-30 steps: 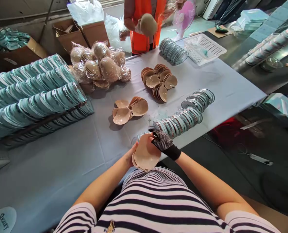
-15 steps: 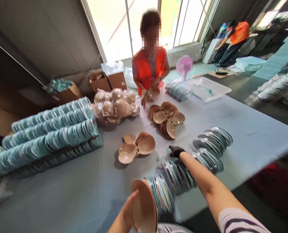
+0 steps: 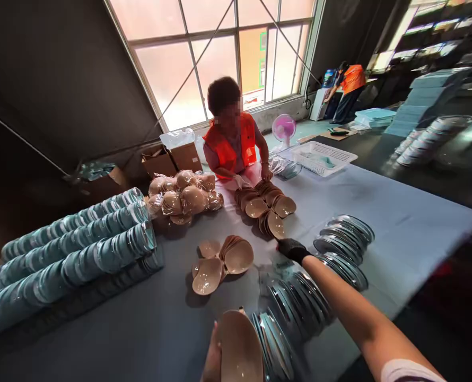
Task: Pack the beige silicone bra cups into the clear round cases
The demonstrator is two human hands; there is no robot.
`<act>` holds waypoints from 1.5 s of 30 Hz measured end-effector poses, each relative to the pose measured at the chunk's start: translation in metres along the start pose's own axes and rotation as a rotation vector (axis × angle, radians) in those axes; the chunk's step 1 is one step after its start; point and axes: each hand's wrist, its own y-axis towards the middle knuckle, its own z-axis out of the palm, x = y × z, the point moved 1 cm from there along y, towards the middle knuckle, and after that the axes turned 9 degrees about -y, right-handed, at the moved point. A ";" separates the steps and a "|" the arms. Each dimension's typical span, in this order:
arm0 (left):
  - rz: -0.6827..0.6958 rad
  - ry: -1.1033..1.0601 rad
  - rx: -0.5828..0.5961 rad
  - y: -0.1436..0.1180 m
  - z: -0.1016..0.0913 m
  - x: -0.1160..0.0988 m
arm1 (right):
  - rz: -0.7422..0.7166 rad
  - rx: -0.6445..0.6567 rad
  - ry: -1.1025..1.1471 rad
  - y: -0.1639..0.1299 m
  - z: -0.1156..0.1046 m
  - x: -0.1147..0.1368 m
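At the bottom, my left hand (image 3: 211, 356) is wrapped round the side of a tan bra cup (image 3: 241, 347); its fingers are partly hidden behind it. My right hand (image 3: 294, 249), in a black glove, is reached out over the table with its fingers drawn together. Whether anything is pinched at its fingertips is too small to make out. Just beyond those fingertips lies a fanned stack of tan bra cups (image 3: 276, 225). A smaller cluster of bra cups (image 3: 239, 256) lies left of my right hand. Rows of clear, shiny-edged shells (image 3: 297, 302) stand below my right forearm.
Long rows of stacked bluish shells (image 3: 69, 265) lie at left, with bagged tan cups (image 3: 194, 199) behind. Across the table (image 3: 411, 207), a person in an orange vest (image 3: 230, 151) handles cups. A white basket (image 3: 339, 156) and pink fan (image 3: 283, 128) stand beyond.
My view has tilted up, so the table sits lower. The co-worker's hands have come down onto the fanned cups. The cup in my left hand has turned its face more toward me.
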 end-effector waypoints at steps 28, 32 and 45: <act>0.272 -0.304 -0.002 -0.032 0.043 0.022 | -0.391 0.121 -0.284 -0.176 0.050 0.137; 0.354 -0.296 -0.094 -0.029 0.041 0.023 | -0.279 0.236 -0.240 -0.179 0.061 0.137; 0.444 -0.312 -0.033 -0.029 0.039 0.025 | -0.137 -0.019 0.035 -0.172 0.073 0.113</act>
